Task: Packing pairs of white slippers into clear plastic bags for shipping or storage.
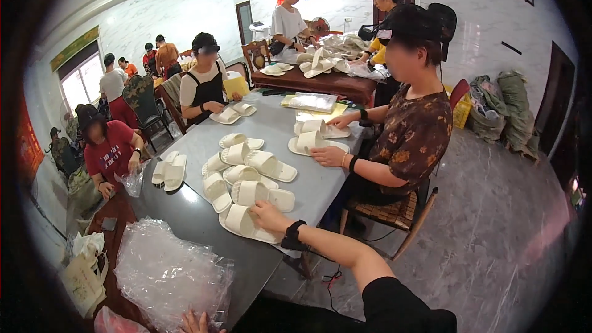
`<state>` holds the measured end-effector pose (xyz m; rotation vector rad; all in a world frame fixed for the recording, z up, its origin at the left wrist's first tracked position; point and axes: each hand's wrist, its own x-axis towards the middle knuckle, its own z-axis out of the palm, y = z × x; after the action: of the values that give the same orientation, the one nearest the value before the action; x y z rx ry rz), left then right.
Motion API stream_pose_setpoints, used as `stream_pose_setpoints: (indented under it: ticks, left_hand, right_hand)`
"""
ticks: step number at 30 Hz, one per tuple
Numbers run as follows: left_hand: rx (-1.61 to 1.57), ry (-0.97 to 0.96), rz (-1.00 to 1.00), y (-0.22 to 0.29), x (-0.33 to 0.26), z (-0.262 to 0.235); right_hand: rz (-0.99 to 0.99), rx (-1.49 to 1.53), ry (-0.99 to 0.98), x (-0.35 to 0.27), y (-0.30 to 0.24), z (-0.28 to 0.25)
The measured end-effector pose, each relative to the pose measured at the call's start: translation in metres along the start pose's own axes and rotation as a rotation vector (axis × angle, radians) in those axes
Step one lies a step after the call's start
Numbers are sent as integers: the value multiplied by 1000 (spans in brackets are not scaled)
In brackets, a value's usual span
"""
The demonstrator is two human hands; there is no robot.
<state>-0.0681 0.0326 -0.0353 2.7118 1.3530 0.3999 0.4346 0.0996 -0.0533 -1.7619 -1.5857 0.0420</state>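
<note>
Over a grey table lies a pile of cream-white slippers (268,166) with broad straps. At its near end is one slipper (239,222), and my right hand (270,217) has its fingers closed around that slipper's strap and side. A stack of clear plastic bags (163,265) covers the near left of the table. My left hand (196,323) rests at the near edge of these bags, with its fingers apart; the lower frame edge cuts off most of it.
A person (407,123) on the right handles a pair of slippers (317,135). Across the table another person (206,83) has a pair too. On the left, a person in red (114,148) holds clear plastic near a slipper pair (169,171). A chair (394,209) stands at right.
</note>
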Motion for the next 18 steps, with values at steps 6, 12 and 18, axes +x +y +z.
stream_pose_setpoints:
  ticks: [6,12,18]
  left_hand:
    - [-21,-3,-16,1,0,-3]
    - [-41,-24,-45,16,8,-10]
    - [-62,28,-7,14,7,-10]
  right_hand:
    - [52,281,-102,15,12,-5]
    - [121,424,-6,16,14,-48]
    - [268,225,53,47,44,-68]
